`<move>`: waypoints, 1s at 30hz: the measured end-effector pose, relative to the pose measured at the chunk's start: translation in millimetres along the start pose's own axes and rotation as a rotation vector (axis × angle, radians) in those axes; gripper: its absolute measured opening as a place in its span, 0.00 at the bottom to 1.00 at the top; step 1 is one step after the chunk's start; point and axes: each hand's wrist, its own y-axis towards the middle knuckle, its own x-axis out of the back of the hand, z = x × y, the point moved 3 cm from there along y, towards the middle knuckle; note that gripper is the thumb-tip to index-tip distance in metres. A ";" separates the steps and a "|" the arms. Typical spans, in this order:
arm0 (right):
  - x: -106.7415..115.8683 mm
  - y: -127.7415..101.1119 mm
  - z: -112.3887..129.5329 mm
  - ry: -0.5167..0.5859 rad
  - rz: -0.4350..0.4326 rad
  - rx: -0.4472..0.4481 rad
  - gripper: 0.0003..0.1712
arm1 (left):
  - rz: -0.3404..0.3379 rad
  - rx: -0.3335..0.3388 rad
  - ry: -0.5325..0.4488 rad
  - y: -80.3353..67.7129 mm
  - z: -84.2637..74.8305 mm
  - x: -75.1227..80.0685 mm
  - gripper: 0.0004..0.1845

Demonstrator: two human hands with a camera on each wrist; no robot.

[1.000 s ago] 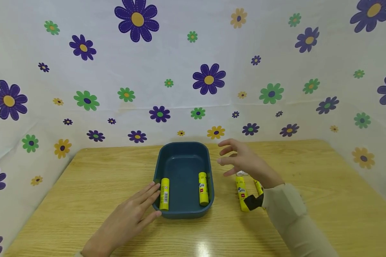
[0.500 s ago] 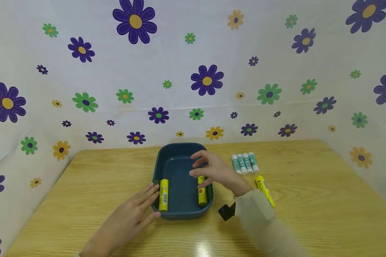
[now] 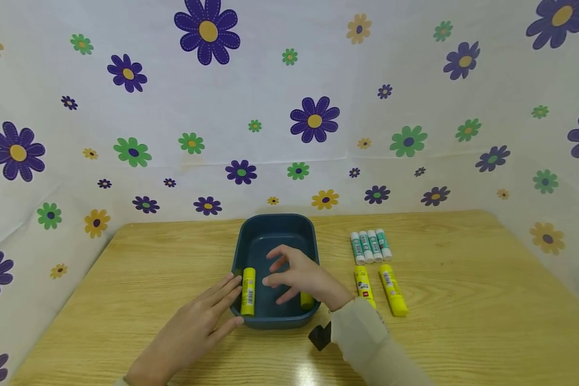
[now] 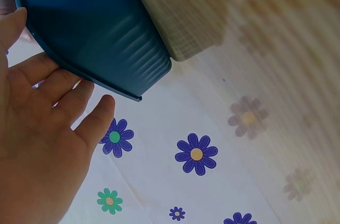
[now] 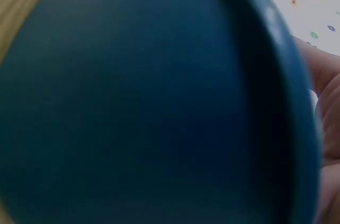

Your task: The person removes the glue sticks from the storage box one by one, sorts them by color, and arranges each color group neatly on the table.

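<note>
A dark blue bin [image 3: 277, 323] stands on the table, with a yellow glue stick [image 3: 248, 292] lying along its left side. Another yellow glue stick [image 3: 307, 301] lies at its right side, mostly covered by my right hand. My left hand [image 3: 191, 321] touches the bin's left rim with straight fingers; the left wrist view shows its fingertips along the rim [image 4: 79, 75]. Over the bin hovers my right hand [image 3: 301, 276], fingers loosely bent and spread, with nothing seen in it. The right wrist view is mostly filled by the bin's outer wall [image 5: 133, 102].
Right of the bin, two yellow glue sticks, one left [image 3: 363, 284] and one right [image 3: 393, 289], lie on the wooden table [image 3: 463, 300]. Behind them several smaller teal-and-white glue sticks [image 3: 370, 246] lie side by side. A flower-patterned cloth [image 3: 251, 80] hangs around the table.
My right hand has moved left from beside the bin to over its inside, uncovering the glue sticks on the table. My left hand has stayed at the bin's left rim.
</note>
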 end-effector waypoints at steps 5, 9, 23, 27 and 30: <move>-7.7 4.8 -6.5 -0.003 -0.011 -0.017 0.30 | -0.003 -0.007 -0.001 0.3 -0.2 -0.2 0.34; -14.9 6.8 -9.1 -0.003 -0.016 -0.029 0.31 | -0.006 -0.007 -0.002 0.0 0.0 -0.1 0.33; -28.5 13.3 -18.0 -0.033 -0.020 -0.098 0.32 | -0.028 -0.010 0.020 -1.5 0.8 0.8 0.32; -29.6 13.3 -18.9 -0.067 -0.021 -0.107 0.35 | -0.036 -0.022 0.012 -1.0 0.8 0.9 0.32; -30.8 13.0 -19.8 -0.082 -0.016 -0.113 0.38 | -0.026 -0.023 0.004 -0.4 0.8 0.5 0.32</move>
